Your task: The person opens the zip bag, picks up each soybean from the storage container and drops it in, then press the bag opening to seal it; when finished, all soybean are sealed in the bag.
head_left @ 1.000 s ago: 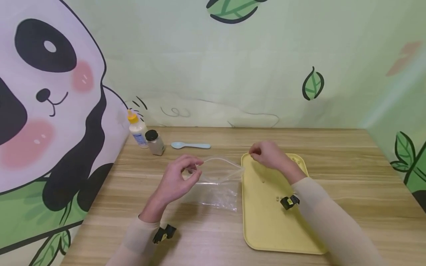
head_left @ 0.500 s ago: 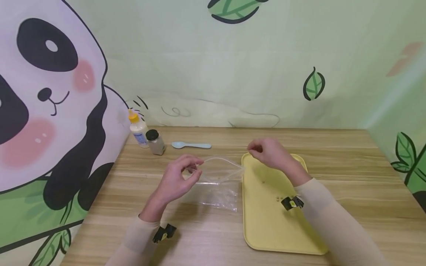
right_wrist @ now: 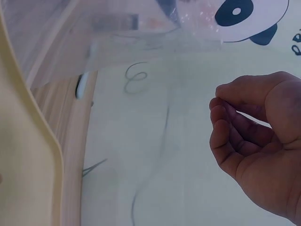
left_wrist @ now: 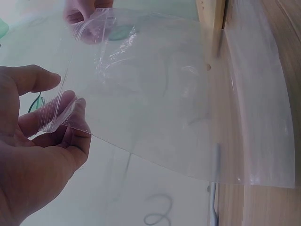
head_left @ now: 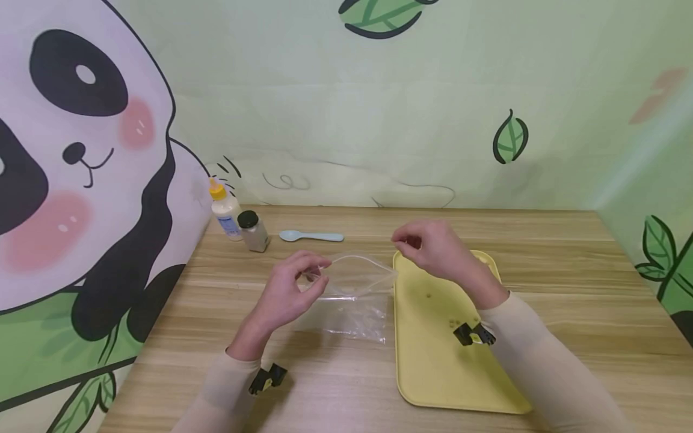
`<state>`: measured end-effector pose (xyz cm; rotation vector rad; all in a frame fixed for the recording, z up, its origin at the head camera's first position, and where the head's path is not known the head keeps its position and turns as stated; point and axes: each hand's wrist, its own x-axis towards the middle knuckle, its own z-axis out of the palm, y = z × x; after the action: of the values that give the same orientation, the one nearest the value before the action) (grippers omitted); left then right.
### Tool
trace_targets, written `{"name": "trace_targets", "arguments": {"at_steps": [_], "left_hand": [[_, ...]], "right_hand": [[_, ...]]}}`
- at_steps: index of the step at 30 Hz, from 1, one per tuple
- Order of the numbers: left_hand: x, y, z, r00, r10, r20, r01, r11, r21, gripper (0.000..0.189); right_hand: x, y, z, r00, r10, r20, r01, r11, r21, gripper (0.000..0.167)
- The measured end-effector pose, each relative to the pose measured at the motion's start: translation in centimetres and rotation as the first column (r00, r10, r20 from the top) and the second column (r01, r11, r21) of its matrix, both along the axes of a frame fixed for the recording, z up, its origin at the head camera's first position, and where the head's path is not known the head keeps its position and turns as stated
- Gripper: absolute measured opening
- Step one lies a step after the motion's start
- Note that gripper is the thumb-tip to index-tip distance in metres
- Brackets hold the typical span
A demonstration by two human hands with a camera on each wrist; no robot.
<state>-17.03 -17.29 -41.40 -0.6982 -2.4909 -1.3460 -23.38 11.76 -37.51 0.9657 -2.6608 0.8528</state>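
My left hand (head_left: 284,291) grips one side of a clear zip-lock bag (head_left: 354,319), whose mouth gapes. In the left wrist view, the bag's zip edge (left_wrist: 63,94) runs between the fingers, with the thumb apart from it. Over the far left corner of a yellow tray (head_left: 444,373) hangs my right hand (head_left: 435,252), close to the bag's right end. Its thumb and fingertips meet in a pinch; the right wrist view (right_wrist: 254,136) does not show anything between them. A few tiny round pellets (head_left: 452,323) lie on the tray, too small to identify.
Back left on the wooden table (head_left: 335,385) stand a white bottle (head_left: 225,219) with a yellow nozzle and a black-capped jar (head_left: 253,233). A pale blue spoon (head_left: 311,236) lies beside them. Behind the table rises a printed wall (head_left: 303,120).
My right hand has moved left and slightly away from me, from above the tray toward the bag's mouth, fingertips still together. The left hand and the bag stay almost in place.
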Motion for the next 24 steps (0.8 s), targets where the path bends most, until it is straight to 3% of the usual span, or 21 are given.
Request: {"name": "trace_targets", "arguments": {"at_steps": [12, 24], "left_hand": [[0.0, 0.0, 0.1, 1.000, -0.001, 0.009, 0.001, 1.000, -0.002, 0.025], [0.0, 0.0, 0.2, 1.000, -0.006, 0.030, 0.006, 1.000, 0.008, 0.026]], "right_hand": [[1.4, -1.3, 1.3, 0.987, 0.141, -0.076, -0.148, 0.984, -0.103, 0.009], [2.0, -2.9, 0.8, 0.968, 0.234, -0.089, -0.243, 0.964, -0.109, 0.007]]}}
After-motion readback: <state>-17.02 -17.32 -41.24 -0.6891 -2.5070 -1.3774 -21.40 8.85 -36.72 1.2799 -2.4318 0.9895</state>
